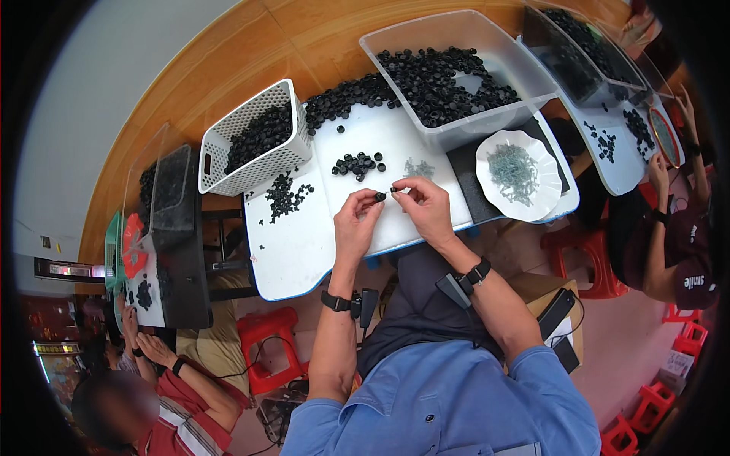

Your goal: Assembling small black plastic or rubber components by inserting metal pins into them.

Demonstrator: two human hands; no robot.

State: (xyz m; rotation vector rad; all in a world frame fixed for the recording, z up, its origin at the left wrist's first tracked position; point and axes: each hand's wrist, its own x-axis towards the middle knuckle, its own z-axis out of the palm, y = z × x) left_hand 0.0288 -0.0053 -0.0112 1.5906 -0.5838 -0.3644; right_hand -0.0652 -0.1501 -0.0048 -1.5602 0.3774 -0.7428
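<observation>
Over the front of the white table (296, 266), my left hand (356, 222) pinches a small round black cap (380, 197). My right hand (426, 209) is closed on a smaller black piece (394, 190), its tip close to the cap; whether the two parts touch I cannot tell. Just beyond my hands lies a loose group of black caps (356, 166). Beside it, near my right fingers, is a little heap of clear small parts (419, 169). Small black pieces (286, 196) are scattered on the table to the left.
A white perforated basket (215, 152) of black pieces stands at left. A large clear bin (487, 121) of caps sits at the back, with a cap pile (346, 99) beside it. A scalloped white plate (547, 186) holds clear parts. Other people work at side tables; red stools (270, 338) stand around.
</observation>
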